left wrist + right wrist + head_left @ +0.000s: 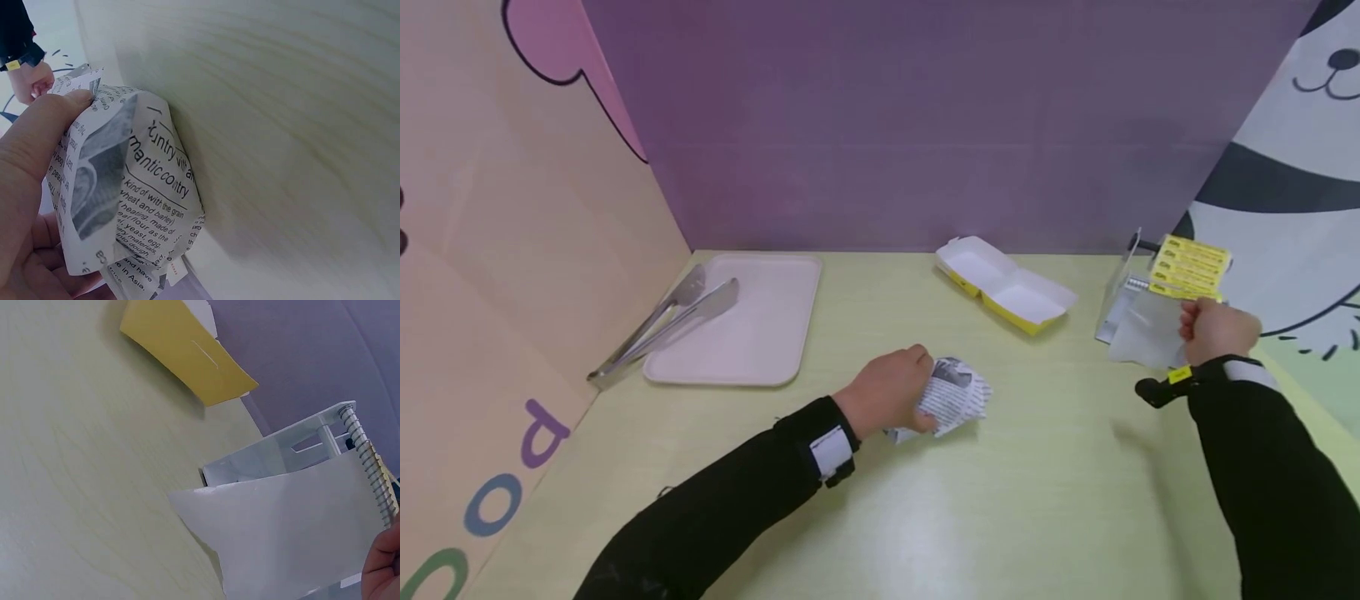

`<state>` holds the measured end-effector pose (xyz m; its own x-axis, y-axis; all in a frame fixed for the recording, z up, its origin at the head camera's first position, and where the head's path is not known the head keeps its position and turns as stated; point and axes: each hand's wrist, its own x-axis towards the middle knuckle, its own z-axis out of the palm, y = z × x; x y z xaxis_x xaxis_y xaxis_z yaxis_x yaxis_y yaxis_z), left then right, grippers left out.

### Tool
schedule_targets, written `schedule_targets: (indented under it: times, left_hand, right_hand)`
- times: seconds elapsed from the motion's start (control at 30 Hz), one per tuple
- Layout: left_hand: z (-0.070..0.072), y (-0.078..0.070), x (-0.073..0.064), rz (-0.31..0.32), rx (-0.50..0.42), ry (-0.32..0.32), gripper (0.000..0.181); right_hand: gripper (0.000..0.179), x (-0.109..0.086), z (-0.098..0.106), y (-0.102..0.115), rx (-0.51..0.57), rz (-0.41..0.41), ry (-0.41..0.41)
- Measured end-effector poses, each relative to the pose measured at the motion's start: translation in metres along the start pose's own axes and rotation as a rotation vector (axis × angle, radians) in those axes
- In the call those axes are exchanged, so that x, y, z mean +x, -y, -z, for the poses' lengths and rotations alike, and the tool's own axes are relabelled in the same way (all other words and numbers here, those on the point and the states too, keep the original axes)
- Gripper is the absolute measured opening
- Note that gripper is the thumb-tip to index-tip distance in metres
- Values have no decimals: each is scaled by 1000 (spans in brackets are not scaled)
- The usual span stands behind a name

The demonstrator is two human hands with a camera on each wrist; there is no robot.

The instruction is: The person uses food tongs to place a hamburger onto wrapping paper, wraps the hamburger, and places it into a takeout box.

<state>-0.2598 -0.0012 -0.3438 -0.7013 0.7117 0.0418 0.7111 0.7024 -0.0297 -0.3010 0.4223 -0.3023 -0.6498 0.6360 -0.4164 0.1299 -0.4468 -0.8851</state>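
My left hand [891, 392] grips a packet wrapped in newsprint-patterned paper [958, 396] low over the table. In the left wrist view, the thumb lies across the top of the printed wrapper [150, 175] and the other fingers curl underneath; what is inside is hidden. At the far right, my right hand [1221, 329] has its fingers curled at the edge of a strip of yellow stickers [1191, 265] on a label dispenser [1116, 300]. It appears to pinch the end sticker, though the fingertips are partly hidden. Pale backing paper [281, 531] hangs from the dispenser's ridged roller [365, 447].
An open yellow-and-white food box [1030, 296] lies at the back, between the packet and the dispenser. On the left is a pale tray [775, 333] with metal tongs [677, 317] resting across its corner. A purple wall [887, 167] bounds the table's back.
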Motion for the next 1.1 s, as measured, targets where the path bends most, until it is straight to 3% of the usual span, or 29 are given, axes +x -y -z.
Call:
schedule_targets:
  times: [0.2,0.37,0.47,0.6,0.7,0.8,0.87,0.93,1.03,1.1]
  left_hand:
    - [-1,2,-1,19,-10,7,77]
    - [0,17,5,81,-17,0,75]
    - [1,27,9,115,-14,-2,74]
    - [4,34,10,129,-19,7,75]
    - [4,34,10,126,-23,18,75]
    - [4,34,11,132,-24,21,75]
    - [3,34,12,140,-16,23,75]
    - [2,34,13,140,-9,24,76]
    - [-1,35,15,128,-12,29,76]
    - [-2,37,16,123,-17,35,76]
  right_hand:
    - [9,-16,-9,-9,-203,294,120]
    - [12,-57,-30,-19,-294,465,372]
    - [11,-84,-42,-29,-289,486,597]
    - [6,-116,-57,-53,-285,369,926]
    - [7,-134,-64,-79,-452,298,1137]
    - [8,-147,-70,-105,-754,367,1298]
    - [8,-153,-75,-120,-942,494,1347]
    - [8,-158,-81,-132,-1051,626,1350]
    - [6,-161,-88,-143,-1096,739,1293]
    - [6,-161,-91,-149,-1060,714,1274]
